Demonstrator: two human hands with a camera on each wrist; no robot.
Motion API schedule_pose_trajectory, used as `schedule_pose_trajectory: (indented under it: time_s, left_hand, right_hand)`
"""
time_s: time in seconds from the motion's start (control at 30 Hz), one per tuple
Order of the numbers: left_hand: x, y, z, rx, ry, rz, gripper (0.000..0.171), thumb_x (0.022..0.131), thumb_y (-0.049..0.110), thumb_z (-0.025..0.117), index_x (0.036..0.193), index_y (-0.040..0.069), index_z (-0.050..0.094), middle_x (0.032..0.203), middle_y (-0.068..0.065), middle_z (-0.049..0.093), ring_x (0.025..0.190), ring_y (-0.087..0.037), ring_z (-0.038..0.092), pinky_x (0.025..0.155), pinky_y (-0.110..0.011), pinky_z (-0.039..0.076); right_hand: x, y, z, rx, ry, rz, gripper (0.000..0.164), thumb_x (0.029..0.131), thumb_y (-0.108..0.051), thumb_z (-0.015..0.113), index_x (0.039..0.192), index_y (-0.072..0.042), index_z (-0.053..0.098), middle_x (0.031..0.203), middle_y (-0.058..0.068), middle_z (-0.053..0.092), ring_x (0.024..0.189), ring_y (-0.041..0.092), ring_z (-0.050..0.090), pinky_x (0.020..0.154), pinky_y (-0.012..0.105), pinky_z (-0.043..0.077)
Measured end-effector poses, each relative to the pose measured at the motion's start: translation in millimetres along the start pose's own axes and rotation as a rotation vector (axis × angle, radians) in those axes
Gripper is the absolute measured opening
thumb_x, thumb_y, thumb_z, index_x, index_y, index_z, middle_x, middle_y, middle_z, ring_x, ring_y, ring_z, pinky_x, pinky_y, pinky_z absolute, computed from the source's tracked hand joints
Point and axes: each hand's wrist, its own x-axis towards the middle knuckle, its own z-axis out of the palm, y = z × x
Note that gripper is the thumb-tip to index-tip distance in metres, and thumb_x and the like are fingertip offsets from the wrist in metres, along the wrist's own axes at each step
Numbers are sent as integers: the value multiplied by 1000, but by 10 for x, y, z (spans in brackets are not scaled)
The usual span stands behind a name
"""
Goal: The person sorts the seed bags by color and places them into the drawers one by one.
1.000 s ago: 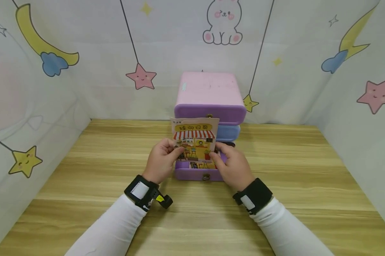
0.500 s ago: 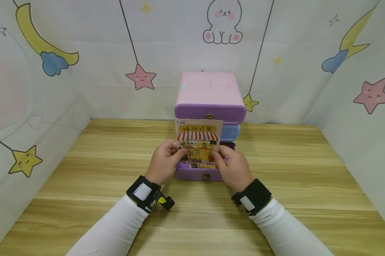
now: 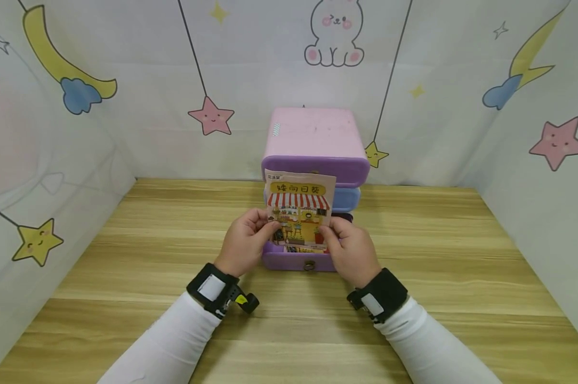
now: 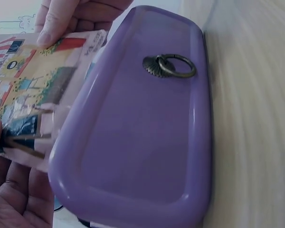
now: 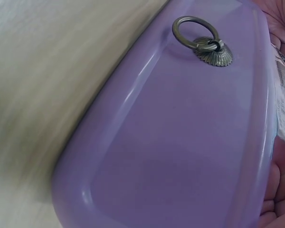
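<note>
An illustrated packet point(image 3: 298, 213) with a red-and-white striped awning and Chinese lettering is held up in the head view. My left hand point(image 3: 245, 238) pinches its left edge, thumb in front. At the opposite edge my right hand point(image 3: 353, 249) grips it the same way. Right below is the pulled-out bottom drawer point(image 3: 289, 261), purple, with a brass ring handle point(image 4: 175, 66) on its front. Inside that drawer lies another printed packet point(image 3: 304, 249), partly covered by the held one. The fingers behind the packet are mostly hidden in the head view.
The drawer belongs to a small chest point(image 3: 315, 130) with a pink top, a purple upper drawer point(image 3: 346, 172) and a blue middle one point(image 3: 347, 199). It stands on a wooden table point(image 3: 126, 277) against a white cloth backdrop point(image 3: 150, 138) with printed stars.
The packet has shifted a little to the right over the last second, dipping and then rising slightly. Both hands keep their hold, and the chest has not moved.
</note>
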Motion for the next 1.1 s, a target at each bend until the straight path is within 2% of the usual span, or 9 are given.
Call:
schedule_pose_trajectory:
  time_s: [0.13, 0.37, 0.53, 0.57, 0.67, 0.77, 0.83, 0.97, 1.1]
  left_hand:
    - [7, -20, -31, 12, 10, 24, 17, 96, 24, 58, 103, 9, 62, 85, -10, 68, 77, -37, 60, 56, -22, 48]
    - [26, -64, -108, 65, 48, 63, 25, 99, 30, 53, 114, 13, 62, 112, -3, 68, 102, -15, 65, 87, -25, 54]
    - [31, -87, -185, 254, 92, 113, 31, 98, 33, 53, 122, 15, 62, 121, -2, 66, 109, -18, 62, 94, -36, 51]
    - [31, -92, -203, 303, 102, 122, 33, 98, 34, 54, 124, 15, 62, 124, -2, 65, 100, -21, 65, 90, -38, 52]
    - [42, -111, -258, 435, 104, 152, 43, 97, 39, 54, 133, 16, 56, 134, -5, 59, 110, -28, 62, 96, -45, 50]
    - [52, -134, -311, 553, 82, 164, 53, 96, 45, 53, 141, 17, 48, 146, -9, 48, 124, -32, 55, 102, -50, 45]
    - [58, -148, -341, 625, 67, 160, 60, 95, 48, 52, 146, 18, 42, 152, -11, 40, 140, -35, 38, 111, -53, 35]
    - [69, -174, -396, 728, 31, 120, 71, 93, 55, 51, 150, 17, 33, 158, -16, 24, 146, -45, 17, 117, -60, 19]
    - [76, -198, -439, 797, -1, 70, 76, 92, 59, 50, 153, 18, 27, 160, -19, 18, 145, -49, 8, 117, -64, 9]
  right_hand:
    - [8, 12, -11, 42, 16, 19, 18, 99, -26, 53, 96, -16, 67, 63, -2, 56, 47, 10, 42, 42, 24, 33]
    - [26, 24, -33, 85, 51, 25, 17, 98, -24, 55, 92, -14, 67, 65, -1, 58, 46, 9, 38, 41, 23, 31]
    - [28, 18, -50, 101, 60, 23, 15, 98, -22, 55, 94, -13, 67, 66, 0, 58, 46, 9, 39, 41, 24, 32]
    - [28, 17, -53, 105, 63, 24, 15, 98, -21, 55, 94, -13, 67, 65, 0, 57, 46, 9, 39, 40, 24, 33]
    - [30, 13, -63, 123, 67, 32, 15, 98, -21, 55, 94, -12, 67, 65, 1, 56, 46, 9, 40, 40, 24, 34]
    - [33, 12, -76, 142, 62, 46, 17, 99, -23, 55, 94, -12, 67, 70, 2, 62, 46, 9, 41, 40, 25, 34]
    - [34, 8, -91, 151, 58, 56, 18, 99, -24, 54, 94, -12, 66, 72, 3, 63, 45, 10, 40, 40, 25, 34]
    - [42, 12, -130, 175, 44, 69, 17, 99, -24, 54, 94, -13, 66, 71, 5, 61, 45, 11, 40, 40, 25, 33]
    - [51, -2, -175, 199, 10, 98, 15, 99, -21, 54, 96, -11, 65, 73, 11, 61, 46, 9, 40, 41, 24, 34]
